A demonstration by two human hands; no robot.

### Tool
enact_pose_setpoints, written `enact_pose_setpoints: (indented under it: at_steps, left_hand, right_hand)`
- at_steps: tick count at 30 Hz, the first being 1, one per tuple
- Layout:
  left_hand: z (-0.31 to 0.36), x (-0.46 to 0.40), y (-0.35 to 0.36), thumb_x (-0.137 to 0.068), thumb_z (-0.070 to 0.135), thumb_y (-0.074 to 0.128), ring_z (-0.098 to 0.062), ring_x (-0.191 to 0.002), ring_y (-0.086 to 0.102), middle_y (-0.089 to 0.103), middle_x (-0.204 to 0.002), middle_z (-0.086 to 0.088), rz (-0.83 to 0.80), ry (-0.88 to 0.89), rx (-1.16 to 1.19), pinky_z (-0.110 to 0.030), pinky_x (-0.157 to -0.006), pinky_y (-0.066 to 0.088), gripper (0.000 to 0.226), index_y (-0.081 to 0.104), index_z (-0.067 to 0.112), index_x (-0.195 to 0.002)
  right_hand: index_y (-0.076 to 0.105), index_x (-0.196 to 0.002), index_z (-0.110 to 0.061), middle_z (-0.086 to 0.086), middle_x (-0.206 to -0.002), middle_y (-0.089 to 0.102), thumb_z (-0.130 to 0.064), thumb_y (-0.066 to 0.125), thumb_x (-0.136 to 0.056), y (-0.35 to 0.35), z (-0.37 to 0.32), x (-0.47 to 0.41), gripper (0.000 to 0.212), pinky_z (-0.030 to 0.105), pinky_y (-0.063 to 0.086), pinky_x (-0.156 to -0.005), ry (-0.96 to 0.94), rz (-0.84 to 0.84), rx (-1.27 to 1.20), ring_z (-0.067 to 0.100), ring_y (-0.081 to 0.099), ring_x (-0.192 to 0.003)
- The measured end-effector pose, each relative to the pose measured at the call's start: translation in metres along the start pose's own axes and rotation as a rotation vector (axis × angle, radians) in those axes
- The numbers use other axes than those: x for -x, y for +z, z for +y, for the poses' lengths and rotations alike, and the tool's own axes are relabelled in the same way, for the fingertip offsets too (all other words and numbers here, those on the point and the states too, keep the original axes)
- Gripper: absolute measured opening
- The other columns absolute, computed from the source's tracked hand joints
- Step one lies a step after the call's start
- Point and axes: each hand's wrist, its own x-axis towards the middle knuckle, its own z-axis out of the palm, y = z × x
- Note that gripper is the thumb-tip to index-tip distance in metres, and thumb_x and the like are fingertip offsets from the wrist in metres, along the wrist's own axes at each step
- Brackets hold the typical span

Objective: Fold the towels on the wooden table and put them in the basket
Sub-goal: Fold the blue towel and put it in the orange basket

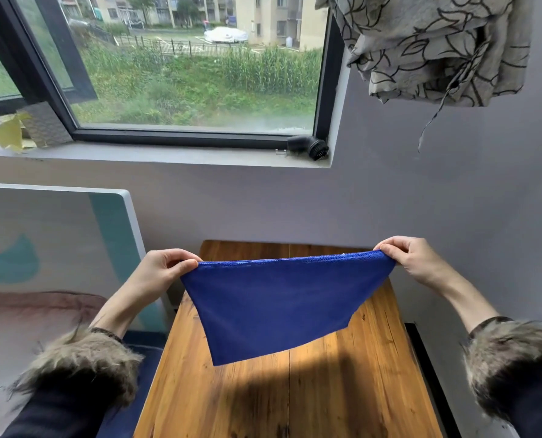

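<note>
Left grip: left hand (163,269) pinches the top left corner of the towel (276,305), thumb and fingers curled over the hem.
Right grip: right hand (412,260) pinches the top right corner the same way, fingers bent over the edge, thumb underneath.
Towel: blue, held up in the air above the table (342,380). Top edge is stretched nearly straight btwn both hands. Rest hangs down w/ the bottom edge slanting, lower at the left. Looks doubled over along the top hem; cannot tell how many layers.
Towel vs table: apart, not touching. A dark shadow lies on the wood below the hanging cloth.
Table: wood planks, orange-brown, narrow, far end against the wall (421,200).
Sleeves: dark w/ furry cuffs; left cuff (83,368) at lower left, right cuff (513,365) at lower right. Forearms bare.
Left of table: white-framed board (57,235) w/ teal shapes leans upright just beside the table edge. Blue surface shows btwn board and table at the bottom.
Window (181,67): dark frame, above the table. Outside: green plants, fence, buildings.
Sill: small black round object (309,147) at the right end; yellow paper (7,134) and a patterned box at the left end.
Upper right: patterned curtain (427,45), grey w/ black leaf outlines, bunched up high, a thin strip dangling from it.
</note>
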Motion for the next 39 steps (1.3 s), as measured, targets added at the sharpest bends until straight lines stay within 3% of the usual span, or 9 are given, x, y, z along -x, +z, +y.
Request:
enact_pose_setpoints:
  at_steps: [5,8,14,17,19,24,27,30,39]
  left_hand:
    - [-0.009,-0.006,0.005,-0.088,0.0,0.057,0.013,-0.064,0.056,0.068,-0.077,0.001,0.051,0.042,-0.109,-0.002,-0.067,0.039,0.023,0.067,0.017,-0.076]
    - [-0.016,-0.008,0.006,-0.088,0.001,0.057,0.013,-0.066,0.056,0.068,-0.079,0.002,0.049,0.062,-0.16,-0.002,-0.067,0.039,0.029,0.065,0.024,-0.074]
    - [-0.031,-0.01,0.01,-0.089,0.003,0.057,-0.004,-0.075,0.06,0.069,-0.08,0.0,0.044,0.054,-0.221,-0.004,-0.063,0.042,0.034,0.065,0.03,-0.07]
    - [-0.036,-0.012,0.014,-0.091,0.004,0.054,-0.026,-0.077,0.063,0.07,-0.082,-0.006,-0.014,0.02,-0.209,-0.016,-0.057,0.048,0.032,0.065,0.028,-0.072]
    - [-0.037,-0.015,0.016,-0.091,0.006,0.054,-0.03,-0.079,0.065,0.072,-0.081,-0.002,-0.075,0.006,-0.222,-0.028,-0.064,0.051,0.031,0.067,0.028,-0.074]
    - [-0.035,-0.028,0.03,-0.089,0.006,0.058,0.005,-0.069,0.061,0.068,-0.068,0.025,-0.156,0.015,-0.285,-0.007,-0.067,0.043,0.033,0.065,0.032,-0.071]
    - [-0.032,-0.051,0.042,-0.089,0.003,0.056,-0.013,-0.08,0.061,0.069,-0.078,0.006,-0.009,0.029,-0.34,-0.022,-0.078,0.042,0.02,0.069,0.013,-0.077]
    - [-0.021,-0.08,0.047,-0.092,0.002,0.05,-0.025,-0.085,0.057,0.065,-0.089,-0.012,0.086,0.061,-0.402,-0.022,-0.075,0.034,0.017,0.065,0.002,-0.083]
    - [0.004,-0.112,0.044,-0.091,0.001,0.05,-0.03,-0.087,0.054,0.062,-0.089,-0.019,0.214,0.193,-0.468,-0.027,-0.076,0.034,0.015,0.064,-0.002,-0.087]
  right_hand:
    - [0.07,-0.085,-0.021,-0.007,-0.088,0.068,-0.011,0.053,-0.093,0.0,0.0,0.008,0.021,0.007,0.039,-0.074,-0.01,-0.042,0.016,0.004,0.057,-0.083]
    - [0.069,-0.087,-0.026,-0.012,-0.091,0.068,-0.011,0.056,-0.091,0.0,0.002,0.013,0.021,0.003,0.039,-0.075,0.002,-0.116,0.074,-0.001,0.059,-0.087]
    - [0.067,-0.084,-0.025,-0.016,-0.084,0.063,-0.011,0.056,-0.091,0.008,0.005,0.015,0.02,0.019,0.038,-0.08,-0.021,-0.209,0.336,0.003,0.057,-0.086]
    - [0.064,-0.081,-0.023,-0.013,-0.082,0.063,-0.012,0.053,-0.092,0.012,0.007,0.011,0.019,0.017,0.038,-0.072,-0.015,-0.145,0.359,0.008,0.056,-0.083]
    - [0.063,-0.082,-0.019,-0.008,-0.084,0.063,-0.013,0.05,-0.094,0.013,0.011,0.006,0.018,0.02,0.036,-0.071,-0.001,-0.091,0.368,0.01,0.056,-0.084]
    - [0.06,-0.087,-0.011,0.005,-0.095,0.062,-0.013,0.045,-0.096,0.016,0.021,-0.015,0.018,0.02,0.031,-0.073,0.083,0.04,0.371,0.019,0.054,-0.092]
    - [0.06,-0.091,-0.009,0.012,-0.104,0.061,-0.013,0.042,-0.097,0.017,0.022,-0.039,0.02,0.026,0.035,-0.081,0.107,0.075,0.409,0.026,0.053,-0.102]
    - [0.059,-0.093,-0.008,0.013,-0.105,0.058,-0.015,0.04,-0.097,0.011,0.017,-0.062,0.021,0.033,0.038,-0.087,0.091,0.114,0.453,0.029,0.052,-0.104]
    - [0.063,-0.093,0.0,0.014,-0.097,0.063,-0.01,0.045,-0.095,-0.011,0.003,-0.069,0.02,0.026,0.03,-0.071,-0.076,0.328,0.421,0.03,0.056,-0.09]
